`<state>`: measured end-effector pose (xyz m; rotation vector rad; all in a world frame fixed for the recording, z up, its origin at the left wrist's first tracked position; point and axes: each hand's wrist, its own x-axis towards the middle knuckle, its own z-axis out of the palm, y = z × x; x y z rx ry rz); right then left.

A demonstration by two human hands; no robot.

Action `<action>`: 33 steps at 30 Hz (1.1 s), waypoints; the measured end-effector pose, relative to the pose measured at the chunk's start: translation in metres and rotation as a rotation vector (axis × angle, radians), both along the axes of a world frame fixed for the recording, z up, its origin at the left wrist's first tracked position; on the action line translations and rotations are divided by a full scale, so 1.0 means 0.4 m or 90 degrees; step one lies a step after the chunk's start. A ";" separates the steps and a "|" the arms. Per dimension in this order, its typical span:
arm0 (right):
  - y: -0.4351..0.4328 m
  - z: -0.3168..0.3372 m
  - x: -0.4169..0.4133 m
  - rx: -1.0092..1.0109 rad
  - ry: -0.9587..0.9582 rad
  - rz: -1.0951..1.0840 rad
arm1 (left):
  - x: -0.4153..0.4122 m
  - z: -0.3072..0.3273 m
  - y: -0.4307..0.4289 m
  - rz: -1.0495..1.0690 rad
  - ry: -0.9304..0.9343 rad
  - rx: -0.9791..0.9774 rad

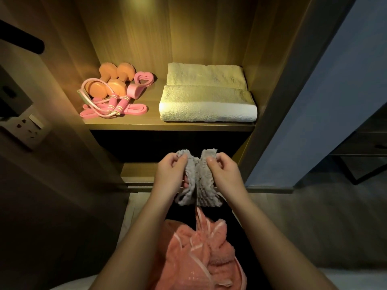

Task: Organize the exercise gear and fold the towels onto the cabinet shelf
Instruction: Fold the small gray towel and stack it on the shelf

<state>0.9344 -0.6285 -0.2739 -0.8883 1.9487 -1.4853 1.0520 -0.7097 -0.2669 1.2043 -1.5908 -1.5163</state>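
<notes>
The cabinet shelf (pixel 129 124) carried two folded white towels (pixel 207 101) at its right and pink exercise gear (pixel 113 95) at its left. Below its front edge a coral towel (pixel 199 254) lay bunched. Nearer that edge you held the small grey towel (pixel 199 181), left hand (pixel 169 172) and right hand (pixel 225 172) close together, fingers curled, each pinching a top corner.

grey towel (pixel 199 181), pink towel (pixel 201 254), 2 cream towels (pixel 207 103), orange dumbbells (pixel 113 80).
</notes>
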 end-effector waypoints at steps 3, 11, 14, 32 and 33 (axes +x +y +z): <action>0.001 0.001 0.023 -0.017 -0.011 0.012 | -0.014 0.006 0.020 -0.029 0.025 0.017; 0.016 0.009 0.024 -0.067 -0.011 -0.012 | -0.005 0.020 0.036 -0.048 0.001 -0.058; 0.020 0.014 0.028 -0.087 -0.007 0.010 | -0.001 0.032 0.041 -0.024 0.009 -0.053; 0.055 0.107 -0.019 -0.088 -0.028 0.274 | 0.075 0.090 -0.028 -0.298 -0.128 -0.429; 0.057 0.114 -0.023 -0.087 -0.022 0.284 | 0.074 0.093 -0.034 -0.322 -0.132 -0.449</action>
